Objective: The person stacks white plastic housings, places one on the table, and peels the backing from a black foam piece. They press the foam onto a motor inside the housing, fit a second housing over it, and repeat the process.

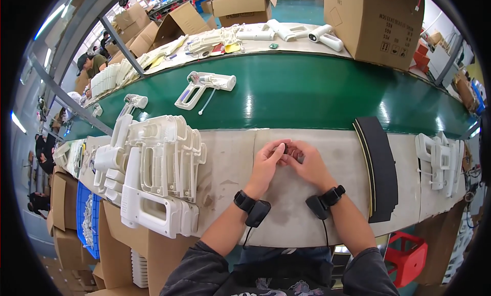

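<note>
Above the middle of the worktable, my left hand (pixel 266 164) and my right hand (pixel 310 165) meet at the fingertips. Both are closed in a pinch around a small dark piece (pixel 286 149), mostly hidden by the fingers, so its kind does not show. To their left, white gun-shaped plastic housings (pixel 166 152) are stacked in a pile. A stack of long black foam-like sheets (pixel 379 168) with a pale edge lies to the right of my right hand.
Beyond the table runs a green conveyor belt (pixel 296 91) carrying a white housing (pixel 204 89) with a loose wire. More white housings (pixel 442 160) stand at the far right. A red stool (pixel 406 257), a blue crate (pixel 84 219) and cardboard boxes (pixel 381 27) surround the table.
</note>
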The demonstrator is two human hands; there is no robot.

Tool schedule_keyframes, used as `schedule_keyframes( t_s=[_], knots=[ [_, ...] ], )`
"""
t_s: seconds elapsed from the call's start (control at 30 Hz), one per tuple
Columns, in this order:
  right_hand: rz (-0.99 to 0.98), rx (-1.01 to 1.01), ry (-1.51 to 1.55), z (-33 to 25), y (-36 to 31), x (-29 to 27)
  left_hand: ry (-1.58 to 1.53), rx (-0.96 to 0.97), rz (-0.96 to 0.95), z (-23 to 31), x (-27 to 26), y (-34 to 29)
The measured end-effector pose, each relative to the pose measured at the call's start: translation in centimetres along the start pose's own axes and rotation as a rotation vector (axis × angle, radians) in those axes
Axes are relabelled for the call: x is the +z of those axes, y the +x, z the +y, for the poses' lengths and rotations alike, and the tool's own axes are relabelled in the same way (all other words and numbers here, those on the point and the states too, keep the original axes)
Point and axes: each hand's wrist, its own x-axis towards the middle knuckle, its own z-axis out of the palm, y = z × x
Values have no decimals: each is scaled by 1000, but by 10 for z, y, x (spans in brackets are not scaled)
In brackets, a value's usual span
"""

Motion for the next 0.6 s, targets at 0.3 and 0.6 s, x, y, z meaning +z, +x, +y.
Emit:
schedule_keyframes(
  t_s=[0.3, 0.6],
  knots=[
    [2, -44, -52, 1, 1, -1, 12, 7, 17, 1, 2, 0],
    [-1, -25, -36, 0, 0, -1, 19, 0, 20, 1, 1, 0]
  ],
)
